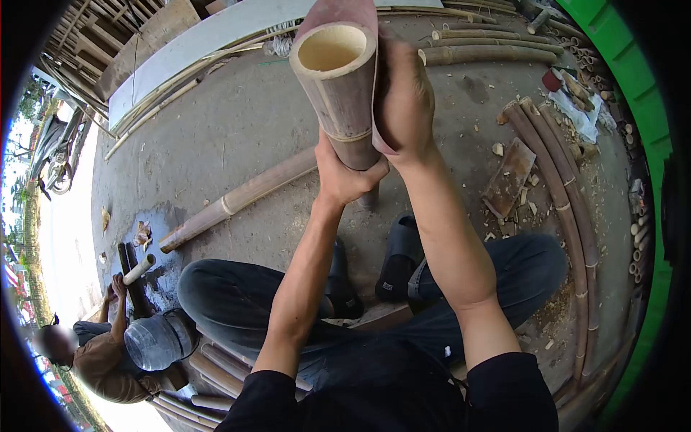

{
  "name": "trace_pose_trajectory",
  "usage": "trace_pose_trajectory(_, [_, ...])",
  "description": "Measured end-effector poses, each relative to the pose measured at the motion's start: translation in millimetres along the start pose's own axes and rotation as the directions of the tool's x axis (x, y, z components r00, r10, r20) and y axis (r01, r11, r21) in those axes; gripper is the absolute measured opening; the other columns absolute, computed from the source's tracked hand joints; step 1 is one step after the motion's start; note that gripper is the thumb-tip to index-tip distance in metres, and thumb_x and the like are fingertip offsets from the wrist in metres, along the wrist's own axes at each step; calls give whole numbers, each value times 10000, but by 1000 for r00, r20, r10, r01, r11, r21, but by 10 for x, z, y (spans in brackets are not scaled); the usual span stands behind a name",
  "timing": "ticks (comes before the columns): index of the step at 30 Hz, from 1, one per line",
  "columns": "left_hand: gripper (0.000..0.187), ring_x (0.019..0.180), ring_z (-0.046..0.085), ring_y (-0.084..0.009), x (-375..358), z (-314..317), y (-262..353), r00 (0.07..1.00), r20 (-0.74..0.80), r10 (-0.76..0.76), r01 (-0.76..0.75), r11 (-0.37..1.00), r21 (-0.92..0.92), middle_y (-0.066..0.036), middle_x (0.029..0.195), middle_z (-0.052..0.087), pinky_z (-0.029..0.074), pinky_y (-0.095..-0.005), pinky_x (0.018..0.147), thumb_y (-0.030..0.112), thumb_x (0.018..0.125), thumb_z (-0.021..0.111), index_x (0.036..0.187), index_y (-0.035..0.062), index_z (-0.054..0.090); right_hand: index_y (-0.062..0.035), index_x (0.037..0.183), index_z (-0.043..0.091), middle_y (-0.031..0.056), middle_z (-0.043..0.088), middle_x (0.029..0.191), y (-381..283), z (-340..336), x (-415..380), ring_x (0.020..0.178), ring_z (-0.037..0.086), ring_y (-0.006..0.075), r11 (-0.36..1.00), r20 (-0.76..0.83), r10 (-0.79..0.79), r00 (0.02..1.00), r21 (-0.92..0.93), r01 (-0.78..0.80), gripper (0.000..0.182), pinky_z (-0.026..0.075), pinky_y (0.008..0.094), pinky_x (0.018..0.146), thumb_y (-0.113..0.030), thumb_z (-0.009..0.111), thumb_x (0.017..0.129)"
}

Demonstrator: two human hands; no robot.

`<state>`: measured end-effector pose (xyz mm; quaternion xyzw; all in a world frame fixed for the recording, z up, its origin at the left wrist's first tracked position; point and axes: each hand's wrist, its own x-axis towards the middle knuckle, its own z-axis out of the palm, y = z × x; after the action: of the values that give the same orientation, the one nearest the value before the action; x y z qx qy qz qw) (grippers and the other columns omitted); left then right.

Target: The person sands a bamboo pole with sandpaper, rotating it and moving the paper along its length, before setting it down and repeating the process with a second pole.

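In front of me a thick bamboo tube (pixel 332 101) points its hollow, cut end up toward the camera. My left hand (pixel 349 176) is wrapped around its lower part, just under the node ring. Along the tube's right side and behind its rim curves a reddish sheet that looks like sandpaper (pixel 347 13). My right hand (pixel 408 101) presses this sheet against the bamboo; its fingers are partly hidden and slightly blurred. Below my left hand, part of another upright brown piece (pixel 368 198) shows.
A long bamboo pole (pixel 266 187) lies at left on the concrete floor. Bent bamboo poles (pixel 558 194) and a rusty metal plate (pixel 509 176) lie at right amid wood chips. At lower left, a co-worker (pixel 108 360) holds a pale tube near a plastic water container (pixel 160 340).
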<state>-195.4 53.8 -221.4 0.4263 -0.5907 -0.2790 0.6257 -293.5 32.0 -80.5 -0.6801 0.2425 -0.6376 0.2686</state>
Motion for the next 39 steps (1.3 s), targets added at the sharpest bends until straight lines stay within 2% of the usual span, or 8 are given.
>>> trace_pose_trajectory(3, [635, 1069, 661, -218, -30, 78, 121, 990, -111, 86, -100, 986, -131, -146, 1201, 693, 516, -373, 968, 158, 637, 855, 1198, -28, 624, 35, 1287, 626, 181, 701, 1217, 270, 230, -271, 1169, 644, 265, 962, 8, 126, 992, 245, -124, 514, 458, 334, 1030, -299, 280, 1108])
trace_pose_trajectory(8, [359, 757, 626, -122, -58, 81, 23, 999, 10, 52, -50, 991, -125, -36, 839, 694, 545, -316, 727, 98, 605, 808, 924, -1, 676, -9, 733, 644, 73, 601, 616, -14, -41, 170, 630, 579, 191, 935, 139, 296, 945, 159, -317, 762, 462, 345, 659, -527, 237, 1116])
trace_pose_trajectory(14, [352, 768, 618, -122, 66, 13, 192, 996, -72, 61, -74, 978, -196, -42, 836, 696, 546, -322, 742, 81, 602, 797, 920, -2, 674, 34, 1166, 651, 116, 705, 927, 424, 171, -324, 896, 648, 190, 885, -7, 225, 974, 421, -201, 473, 505, 352, 867, -292, 308, 1139])
trace_pose_trajectory(18, [475, 829, 638, -142, 29, 40, -51, 989, 144, 18, -9, 998, -67, -88, 897, 706, 543, -320, 783, 81, 593, 796, 1028, -17, 632, 44, 1233, 621, 119, 704, 943, 427, -131, -99, 950, 679, 265, 940, -64, -104, 992, -333, 77, 377, 508, 358, 900, -213, 371, 1114])
trace_pose_trajectory(25, [712, 963, 694, -232, 156, 77, -105, 965, 263, 9, 3, 999, -46, -144, 1053, 726, 530, -360, 911, 128, 584, 792, 1238, -19, 554, 10, 1337, 602, 152, 664, 1318, 398, -400, -21, 1161, 651, 212, 909, -12, 138, 990, -396, -132, 363, 500, 328, 994, -189, 495, 1053])
trace_pose_trajectory(27, [729, 1008, 704, -243, 137, 82, -87, 960, 278, -42, 56, 998, -42, -156, 1093, 728, 527, -369, 937, 131, 587, 788, 1261, -21, 554, 50, 1333, 595, 161, 662, 1326, 351, -432, 12, 1150, 660, 214, 765, 100, 616, 781, 160, -624, 413, 506, 330, 992, -235, 484, 1055])
trace_pose_trajectory(37, [776, 1002, 706, -284, 109, 40, -21, 957, 280, -78, 96, 994, -51, -180, 1101, 726, 525, -373, 941, 129, 572, 779, 1305, 4, 555, 24, 1233, 653, 202, 750, 1093, 559, -368, -109, 1034, 727, 259, 978, 32, 194, 980, -84, -191, 361, 545, 354, 937, -239, 499, 1042])
trace_pose_trajectory(39, [814, 1019, 705, -288, 101, 67, 41, 953, 278, -122, 135, 991, -27, -154, 1103, 731, 518, -367, 970, 145, 551, 793, 1320, 13, 558, 23, 1209, 663, 161, 755, 1075, -72, -367, 261, 1003, 728, 233, 650, 290, 480, 828, 517, -558, 473, 555, 337, 910, -354, 405, 1088])
